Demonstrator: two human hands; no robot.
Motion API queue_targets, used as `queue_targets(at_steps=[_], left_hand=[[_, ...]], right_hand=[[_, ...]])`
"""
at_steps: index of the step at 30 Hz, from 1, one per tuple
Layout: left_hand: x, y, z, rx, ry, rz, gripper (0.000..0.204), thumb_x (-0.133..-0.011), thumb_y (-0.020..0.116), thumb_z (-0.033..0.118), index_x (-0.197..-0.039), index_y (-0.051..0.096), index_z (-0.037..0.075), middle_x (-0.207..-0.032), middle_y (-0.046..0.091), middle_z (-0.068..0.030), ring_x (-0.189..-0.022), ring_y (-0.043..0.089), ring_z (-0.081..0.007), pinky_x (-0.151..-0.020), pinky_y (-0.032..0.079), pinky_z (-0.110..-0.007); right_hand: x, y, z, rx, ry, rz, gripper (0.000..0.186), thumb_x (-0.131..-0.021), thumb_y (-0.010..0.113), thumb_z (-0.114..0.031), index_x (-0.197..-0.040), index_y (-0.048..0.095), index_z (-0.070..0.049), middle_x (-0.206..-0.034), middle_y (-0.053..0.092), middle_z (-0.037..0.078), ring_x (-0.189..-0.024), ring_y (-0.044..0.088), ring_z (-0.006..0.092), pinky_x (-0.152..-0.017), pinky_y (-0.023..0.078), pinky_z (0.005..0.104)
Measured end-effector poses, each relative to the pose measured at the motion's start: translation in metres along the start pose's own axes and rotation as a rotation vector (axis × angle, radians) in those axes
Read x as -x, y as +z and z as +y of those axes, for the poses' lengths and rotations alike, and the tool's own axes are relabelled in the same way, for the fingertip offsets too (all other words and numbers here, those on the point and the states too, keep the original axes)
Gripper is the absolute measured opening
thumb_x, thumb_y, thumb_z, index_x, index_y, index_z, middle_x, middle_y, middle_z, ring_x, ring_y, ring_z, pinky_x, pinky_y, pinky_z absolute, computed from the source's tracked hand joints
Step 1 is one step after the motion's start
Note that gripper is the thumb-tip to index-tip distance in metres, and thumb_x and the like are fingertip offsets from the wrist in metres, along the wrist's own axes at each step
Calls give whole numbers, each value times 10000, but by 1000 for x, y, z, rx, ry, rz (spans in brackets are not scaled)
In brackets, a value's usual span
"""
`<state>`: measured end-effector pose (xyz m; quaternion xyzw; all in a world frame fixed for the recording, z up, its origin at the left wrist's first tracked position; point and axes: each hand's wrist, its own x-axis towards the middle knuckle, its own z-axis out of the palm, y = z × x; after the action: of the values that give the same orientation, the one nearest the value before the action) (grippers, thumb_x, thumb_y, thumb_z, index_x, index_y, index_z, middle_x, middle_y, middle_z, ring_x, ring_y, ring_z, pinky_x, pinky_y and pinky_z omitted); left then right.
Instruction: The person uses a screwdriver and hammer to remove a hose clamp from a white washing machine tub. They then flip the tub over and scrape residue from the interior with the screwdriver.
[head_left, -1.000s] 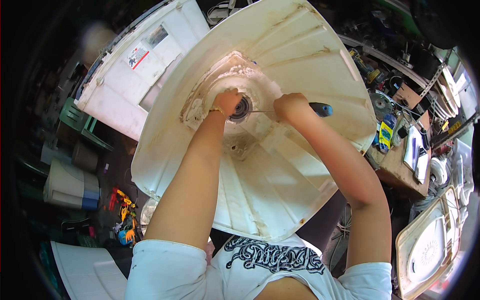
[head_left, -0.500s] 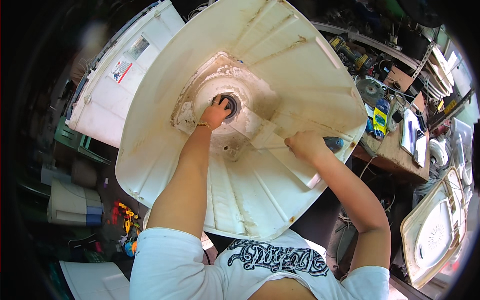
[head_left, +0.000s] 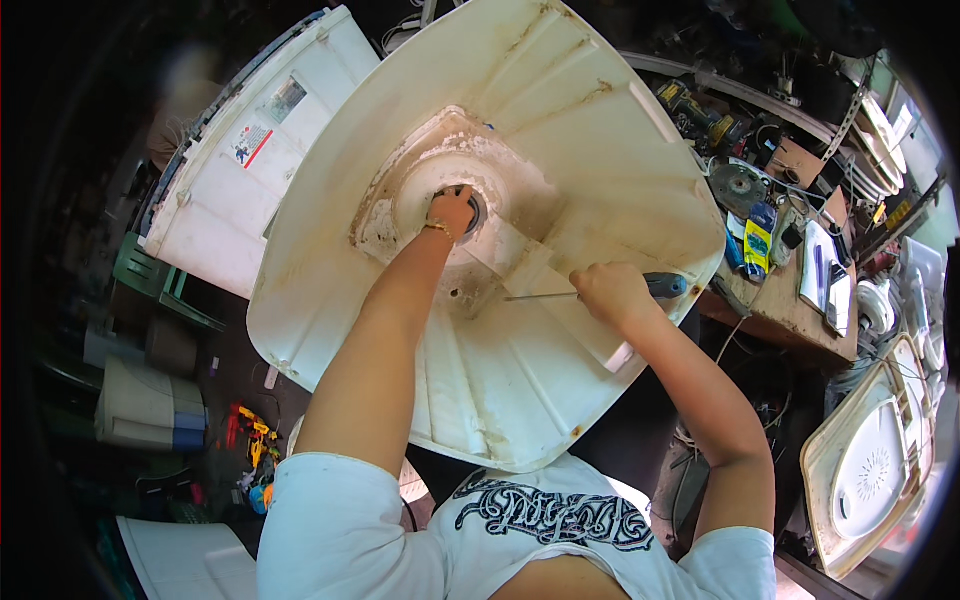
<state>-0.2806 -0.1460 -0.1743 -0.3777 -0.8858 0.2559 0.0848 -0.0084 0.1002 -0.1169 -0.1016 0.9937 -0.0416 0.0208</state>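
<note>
A big cream plastic shell, grimy and ribbed inside, lies across my lap with its hollow facing up. At its worn, stained centre sits a dark round ring. My left hand grips this ring, its fingertips curled into the opening and partly hidden. A screwdriver with a blue-and-grey handle and a long thin shaft is in my right hand. The fist closes around the screwdriver over the shell's right side, and the shaft points left toward the centre.
A white appliance body leans at the upper left. On the right, a cluttered workbench carries a cordless drill, a yellow packet and a notebook. Below it stands a cream plastic panel. Bright-coloured bits lie on the floor at left.
The shell has shifted and turned slightly. My left hand has moved right, its fingers reaching further into the ring. The screwdriver's shaft has swung into view, with my right hand still around it.
</note>
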Motion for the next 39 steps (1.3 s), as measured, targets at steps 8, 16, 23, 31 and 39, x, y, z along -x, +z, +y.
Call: queue_targets(at_steps=[8,16,23,31,39], left_hand=[[-48,-153,61,345,414,-251,357,-806,725,359,-1087,679,143,-1134,613,-121,-1051,630,-335,-854,522,-468],[35,-308,51,139,712,-93,353,-834,697,394,-948,719,60,-1099,638,-129,-963,659,-344,-801,531,-464],[222,-323,38,340,691,-230,396,-858,694,399,-1091,635,83,-1076,585,-104,-955,649,-311,-849,492,-466],[283,-274,15,522,260,500,322,-831,738,306,-1095,638,150,-1150,601,-46,-1201,550,-275,-1019,392,-495],[291,-244,24,474,-77,976,141,-764,757,212,-870,698,139,-931,676,-8,-944,660,-191,-916,448,-387]], right_hand=[[96,-116,31,-433,308,628,177,-879,698,-174,-1021,678,-70,-810,692,152,-684,655,279,-633,486,375],[119,-65,57,-1268,320,764,248,-1040,495,-200,-1137,631,-16,-688,457,-55,-476,401,12,-406,293,186],[139,7,83,-1411,546,1014,187,-1005,579,-236,-1098,609,-76,-665,524,-31,-483,442,37,-408,323,186],[180,60,71,-1331,671,1052,297,-1020,545,-305,-862,592,-57,-659,488,-10,-540,414,63,-475,315,234],[234,219,75,-892,696,642,334,-1011,534,-287,-831,619,-19,-705,579,91,-676,482,137,-627,402,332]])
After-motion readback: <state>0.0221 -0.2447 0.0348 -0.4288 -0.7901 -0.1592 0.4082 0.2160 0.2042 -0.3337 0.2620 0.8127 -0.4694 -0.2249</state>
